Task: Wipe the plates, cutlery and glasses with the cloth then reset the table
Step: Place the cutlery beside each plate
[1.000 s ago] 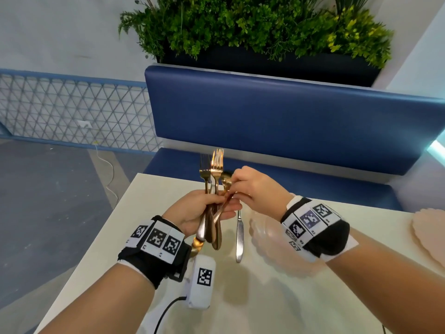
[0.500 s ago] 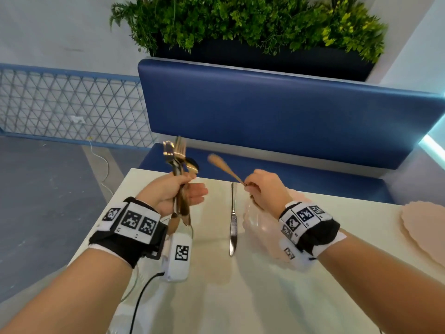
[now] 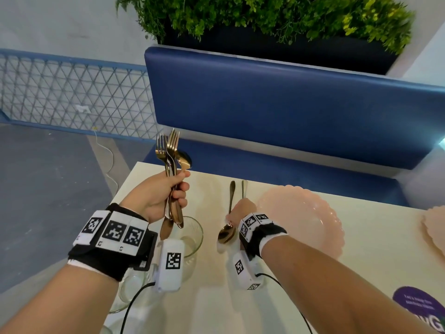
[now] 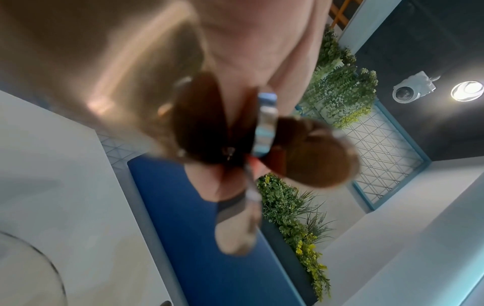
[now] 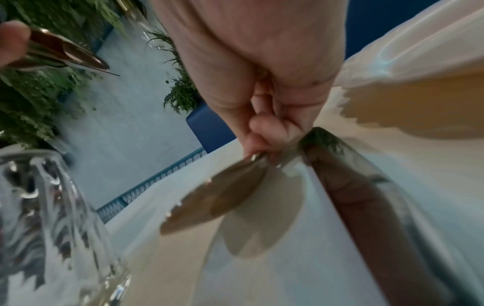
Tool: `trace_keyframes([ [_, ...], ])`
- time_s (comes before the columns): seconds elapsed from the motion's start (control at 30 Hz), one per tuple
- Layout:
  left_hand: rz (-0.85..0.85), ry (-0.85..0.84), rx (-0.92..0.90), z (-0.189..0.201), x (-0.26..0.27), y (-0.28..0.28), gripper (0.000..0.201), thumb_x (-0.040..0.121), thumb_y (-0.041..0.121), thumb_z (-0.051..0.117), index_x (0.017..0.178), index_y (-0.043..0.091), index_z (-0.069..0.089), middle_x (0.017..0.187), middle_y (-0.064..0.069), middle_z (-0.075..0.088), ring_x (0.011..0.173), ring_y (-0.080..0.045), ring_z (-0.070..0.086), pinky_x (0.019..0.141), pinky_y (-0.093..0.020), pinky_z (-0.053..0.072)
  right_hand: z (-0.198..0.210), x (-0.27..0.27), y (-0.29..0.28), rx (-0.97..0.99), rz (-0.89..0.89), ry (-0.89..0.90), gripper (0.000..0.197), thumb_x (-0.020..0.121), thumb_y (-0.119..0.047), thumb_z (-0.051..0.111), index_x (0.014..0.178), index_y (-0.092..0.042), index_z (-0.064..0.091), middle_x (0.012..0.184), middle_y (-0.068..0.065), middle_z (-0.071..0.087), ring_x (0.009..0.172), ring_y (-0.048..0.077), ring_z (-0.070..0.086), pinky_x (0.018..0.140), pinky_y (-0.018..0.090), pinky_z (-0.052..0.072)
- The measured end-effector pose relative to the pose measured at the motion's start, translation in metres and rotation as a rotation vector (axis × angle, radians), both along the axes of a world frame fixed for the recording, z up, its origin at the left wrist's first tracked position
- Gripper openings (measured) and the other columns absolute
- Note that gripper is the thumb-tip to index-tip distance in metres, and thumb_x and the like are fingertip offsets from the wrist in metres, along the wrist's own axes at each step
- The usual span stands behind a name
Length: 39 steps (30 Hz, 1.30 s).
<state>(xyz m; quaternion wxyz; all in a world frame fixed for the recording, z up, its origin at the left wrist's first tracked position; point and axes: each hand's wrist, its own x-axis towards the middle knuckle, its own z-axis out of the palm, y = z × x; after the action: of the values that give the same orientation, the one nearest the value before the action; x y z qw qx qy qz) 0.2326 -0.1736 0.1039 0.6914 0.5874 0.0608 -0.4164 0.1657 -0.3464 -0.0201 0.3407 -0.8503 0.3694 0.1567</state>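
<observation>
Left: my left hand (image 3: pixel 157 194), fingers curled round a bundle of gold forks and spoons (image 3: pixel 172 165), upright above a glass (image 3: pixel 192 233).

Centre: my right hand (image 3: pixel 240 210), fingers pinching a gold spoon (image 3: pixel 227 231), setting it on the worktop (image 3: pixel 361 273) beside the knife (image 3: pixel 244 188).

Right: pink plate (image 3: pixel 301 218).

Step, I judge: resetting cutlery; next, release and draw another piece.

Purple sticker (image 3: pixel 419 307): writing illegible.

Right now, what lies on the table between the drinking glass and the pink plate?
In the head view, a gold spoon pinched by the right hand and a silver knife lie between the glass and the pink plate.
</observation>
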Motion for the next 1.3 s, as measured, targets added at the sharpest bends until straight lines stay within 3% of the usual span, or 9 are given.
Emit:
trace_keyframes([
  [0.1, -0.013, 0.014, -0.014, 0.002, 0.000, -0.001, 0.014, 0.099, 0.015, 0.040, 0.099, 0.010, 0.053, 0.059, -0.001, 0.046, 0.036, -0.006, 0.037, 0.037, -0.019, 0.039, 0.000, 0.001, 0.001, -0.040, -0.017, -0.011, 0.030, 0.092, -0.019, 0.051, 0.065, -0.010, 0.042, 0.085, 0.006, 0.050, 0.085, 0.018, 0.051, 0.082, 0.026, 0.048],
  [0.27, -0.084, 0.079, -0.072, 0.010, -0.013, -0.009, 0.019, 0.098, 0.011, 0.036, 0.098, 0.005, 0.053, 0.061, -0.005, 0.059, 0.040, -0.008, 0.045, 0.041, -0.020, 0.045, -0.004, 0.006, -0.001, -0.102, 0.050, -0.026, 0.030, 0.086, -0.012, 0.056, 0.112, 0.003, 0.057, 0.098, 0.015, 0.057, 0.082, 0.021, 0.047, 0.082, 0.033, 0.049],
  [0.47, -0.152, 0.087, -0.086, 0.012, -0.040, -0.020, 0.022, 0.099, 0.022, 0.038, 0.094, 0.009, 0.055, 0.078, -0.013, 0.073, 0.053, -0.018, 0.066, 0.056, -0.030, 0.057, 0.023, -0.009, -0.003, -0.064, -0.035, -0.129, 0.025, 0.087, -0.024, 0.062, 0.100, -0.002, 0.060, 0.098, 0.012, 0.067, 0.086, 0.023, 0.064, 0.083, 0.030, 0.054],
  [0.53, -0.173, 0.064, -0.094, 0.010, -0.050, -0.023, 0.023, 0.100, 0.022, 0.035, 0.097, 0.009, 0.054, 0.079, -0.013, 0.074, 0.058, -0.020, 0.069, 0.057, -0.031, 0.058, 0.043, -0.026, -0.010, -0.071, -0.067, -0.269, 0.020, 0.090, -0.022, 0.056, 0.094, -0.004, 0.063, 0.092, 0.012, 0.069, 0.077, 0.021, 0.062, 0.078, 0.030, 0.054],
  [0.67, -0.221, -0.002, -0.077, 0.009, -0.081, -0.036, 0.020, 0.100, 0.019, 0.038, 0.106, 0.007, 0.053, 0.081, -0.012, 0.074, 0.057, -0.017, 0.066, 0.057, -0.031, 0.055, 0.099, -0.080, -0.020, -0.181, -0.046, -0.703, 0.013, 0.091, -0.022, 0.056, 0.090, -0.014, 0.065, 0.073, -0.006, 0.058, 0.062, 0.002, 0.050, 0.058, 0.008, 0.038],
  [0.77, -0.292, -0.045, -0.048, 0.004, -0.110, -0.055, 0.017, 0.099, 0.015, 0.039, 0.105, 0.007, 0.053, 0.083, -0.012, 0.072, 0.054, -0.016, 0.064, 0.058, -0.031, 0.050, 0.130, -0.114, -0.023, -0.239, 0.192, -0.880, 0.012, 0.087, -0.016, 0.061, 0.092, -0.012, 0.071, 0.077, -0.006, 0.060, 0.064, 0.000, 0.049, 0.064, 0.004, 0.038],
  [0.93, -0.516, -0.135, 0.016, 0.001, -0.163, -0.087, 0.019, 0.098, 0.010, 0.041, 0.109, 0.006, 0.056, 0.093, -0.012, 0.068, 0.058, -0.012, 0.065, 0.054, -0.022, 0.049, 0.138, -0.157, -0.051, -0.453, 0.646, -0.513, 0.020, 0.090, -0.020, 0.054, 0.102, -0.017, 0.069, 0.102, -0.002, 0.055, 0.085, 0.013, 0.055, 0.076, 0.014, 0.038],
  [1.03, -0.577, -0.144, 0.029, 0.001, -0.190, -0.101, 0.022, 0.098, 0.004, 0.039, 0.112, 0.002, 0.055, 0.097, -0.014, 0.068, 0.059, -0.012, 0.065, 0.052, -0.020, 0.049, 0.137, -0.188, -0.070, -0.538, 0.701, -0.411, 0.018, 0.087, -0.023, 0.058, 0.099, -0.019, 0.070, 0.101, -0.001, 0.057, 0.087, 0.021, 0.057, 0.079, 0.039, 0.051],
  [1.3, -0.632, -0.125, 0.083, -0.008, -0.254, -0.133, 0.016, 0.099, 0.004, 0.037, 0.097, 0.001, 0.053, 0.086, -0.016, 0.068, 0.061, -0.016, 0.069, 0.055, -0.023, 0.054, 0.141, -0.268, -0.094, -0.570, 0.895, -0.379, 0.010, 0.082, -0.003, 0.064, 0.091, -0.001, 0.069, 0.096, 0.014, 0.059, 0.075, 0.027, 0.060, 0.062, 0.023, 0.040],
])
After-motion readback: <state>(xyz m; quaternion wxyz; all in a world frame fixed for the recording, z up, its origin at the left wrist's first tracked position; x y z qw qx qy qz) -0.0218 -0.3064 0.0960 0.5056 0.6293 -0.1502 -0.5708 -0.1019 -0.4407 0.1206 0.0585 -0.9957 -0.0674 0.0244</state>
